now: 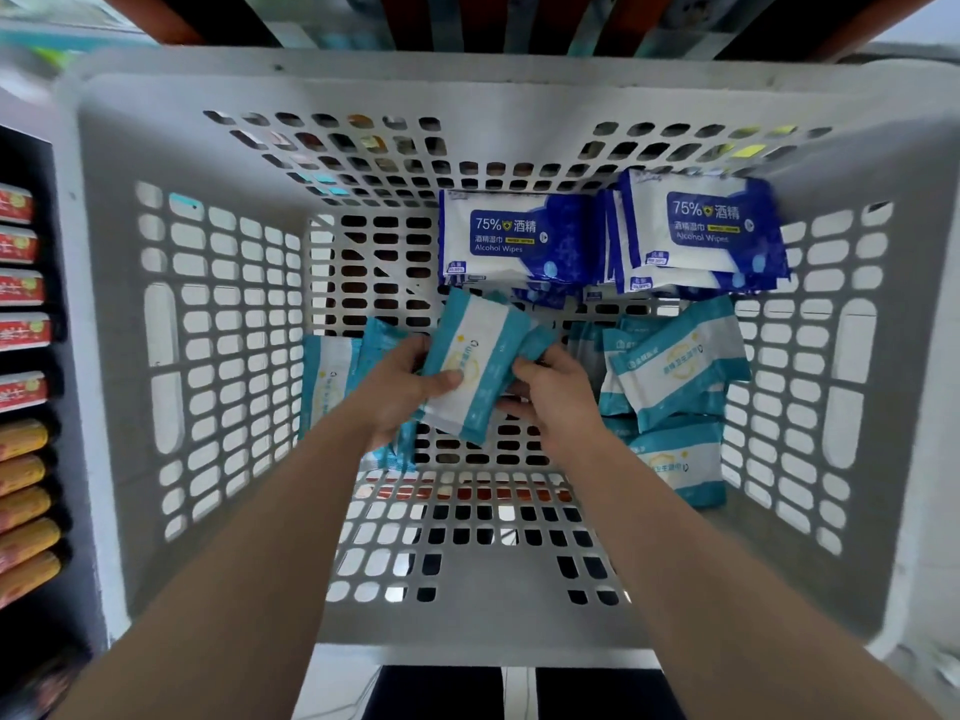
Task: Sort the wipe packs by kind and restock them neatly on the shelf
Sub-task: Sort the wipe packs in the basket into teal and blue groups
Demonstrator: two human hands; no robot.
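Wipe pack [483, 350], teal, between left hand [395, 392] and right hand [556, 397] in basket [119, 148].

Basket [104, 356] below, two stacks of alcohol wipe packs [498, 236] side by side at its far wall, pile of sanitary wipe packs [675, 366] on the floor by the right wall, leaning packs [327, 376] left of centre, single pack [472, 366] mid-basket between left hand [400, 387] and right hand [550, 392], shelf goods [21, 288] outside the basket, left.

This is looking like a shop: identical red packs [18, 288] and yellow packs [23, 506] are lining a shelf [78, 459], and a basket [130, 356] is holding many matching wipe packs [696, 226].
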